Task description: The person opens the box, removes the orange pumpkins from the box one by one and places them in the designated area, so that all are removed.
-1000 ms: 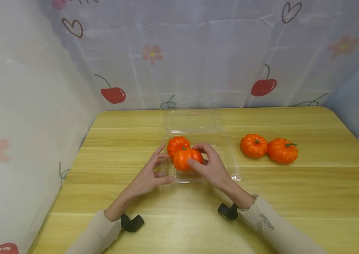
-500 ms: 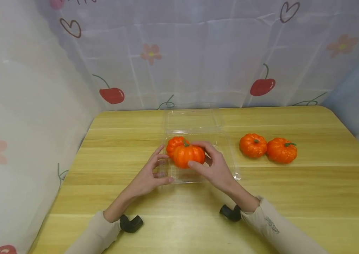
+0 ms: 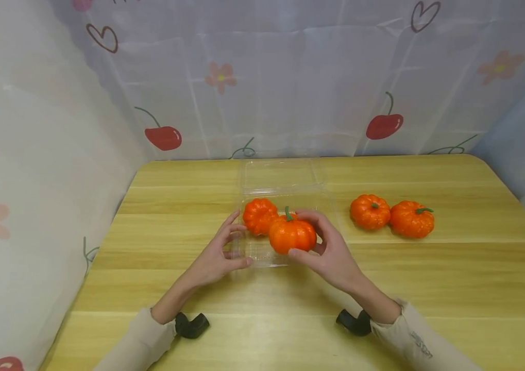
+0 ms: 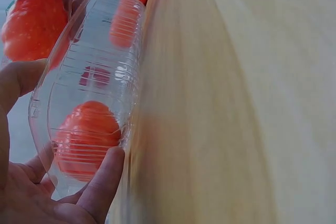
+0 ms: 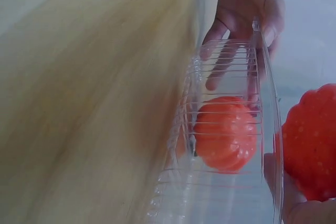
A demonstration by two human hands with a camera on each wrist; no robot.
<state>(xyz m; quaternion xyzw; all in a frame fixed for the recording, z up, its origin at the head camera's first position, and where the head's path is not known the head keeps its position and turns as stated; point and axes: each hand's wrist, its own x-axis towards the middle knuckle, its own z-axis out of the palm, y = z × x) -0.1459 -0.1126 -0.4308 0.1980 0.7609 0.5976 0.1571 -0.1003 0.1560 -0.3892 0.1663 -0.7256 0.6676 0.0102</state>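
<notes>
My right hand (image 3: 334, 260) grips a small orange pumpkin (image 3: 292, 235) with a green stem, thumb on its near side. The pumpkin is upright and raised above the clear plastic clamshell box (image 3: 258, 253). Inside the box, toward its left side, lies another orange pumpkin (image 3: 259, 215), its stem not visible from above. With thumb and fingers bent round the box's near left corner, my left hand (image 3: 216, 262) holds it; the left wrist view shows a finger (image 4: 106, 182) against the ribbed wall. Seen from the right wrist, the raised pumpkin (image 5: 312, 140) is beyond the rim.
Two more orange pumpkins (image 3: 370, 212) sit side by side on the wooden table (image 3: 466, 278), right of the box. The box's transparent lid (image 3: 283, 174) lies open toward the back edge. A printed curtain (image 3: 290, 93) hangs behind the table.
My right hand has lifted the pumpkin and brought it right and nearer to me, its stem turning upright. The pumpkin left in the box is now more exposed. My left hand stays in place.
</notes>
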